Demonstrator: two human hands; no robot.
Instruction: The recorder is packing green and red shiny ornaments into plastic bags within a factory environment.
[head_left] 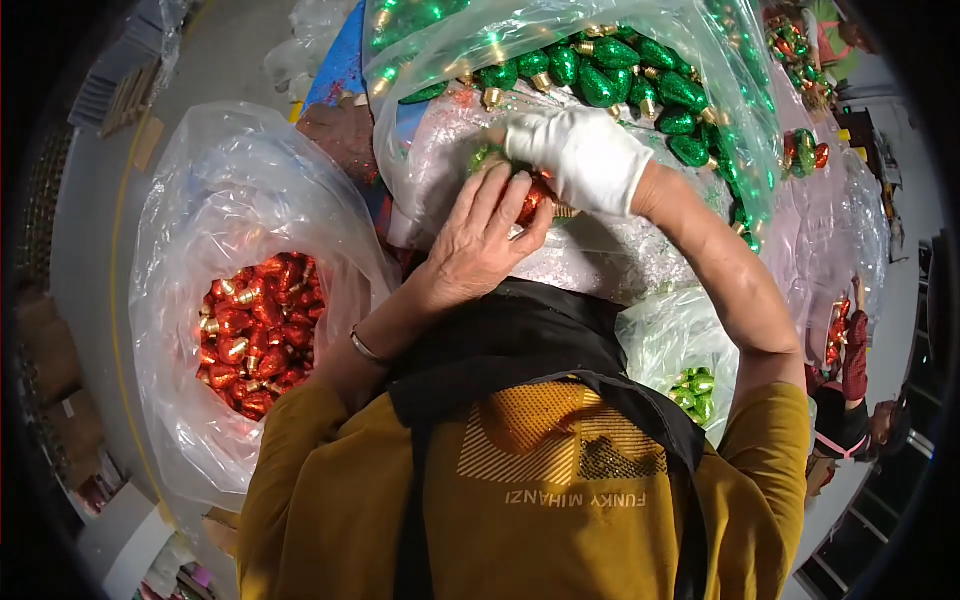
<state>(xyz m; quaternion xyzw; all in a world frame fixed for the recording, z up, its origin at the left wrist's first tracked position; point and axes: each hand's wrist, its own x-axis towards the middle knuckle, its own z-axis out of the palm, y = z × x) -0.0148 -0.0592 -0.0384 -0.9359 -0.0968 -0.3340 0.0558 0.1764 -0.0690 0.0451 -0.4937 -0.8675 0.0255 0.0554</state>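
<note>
My bare left hand [482,235] is closed, its fingers curled against a red glitter bulb ornament [535,203] with a gold cap. My right hand [580,158], in a white glove, comes in from the right and bends over the same spot. Its fingers are closed, and what they hold is hidden. A light green glitter bulb ornament [484,157] shows partly at the fingertips of both hands. Just beyond, several dark green bulb ornaments [600,85] with gold caps lie on a glitter-strewn work surface [440,130], partly under clear plastic.
A large clear bag [180,220] of red bulb ornaments [262,330] stands at my left. At my right is a smaller bag [660,325] with light green ornaments [694,395]. Another person [850,410] is at the far right, near red ornaments [836,335].
</note>
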